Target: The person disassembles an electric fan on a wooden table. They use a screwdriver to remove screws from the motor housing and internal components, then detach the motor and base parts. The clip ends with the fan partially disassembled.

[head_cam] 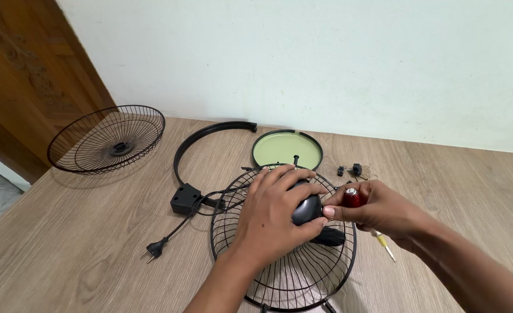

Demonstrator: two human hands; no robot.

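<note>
Seen from above through the head camera, the person's left hand (274, 211) is wrapped over the rounded black plastic motor housing (307, 210), its grip closed around the housing. That housing sits at the middle of the black wire rear fan guard (284, 272), which lies on the pale wood-grain surface (82, 255) just in front of the person. The right hand (378, 210) pinches a red-handled screwdriver (351, 198), fingers clamped on the handle, its tip hidden behind the housing.

The fan looks well taken apart. The black wire front guard (107, 139) rests far off to the left, the black plastic rim ring (210, 139) lies open behind, and a round black-edged tray with a pale green face (286, 149) sits near the wall. Small black fasteners (349, 170) lie beside it. A second screwdriver with a yellow shaft (384, 246) lies under the right wrist. The black power cord and plug (161, 246) trail left from a black switch box (186, 199). The motor and rear guard appear yet unseparated.
</note>
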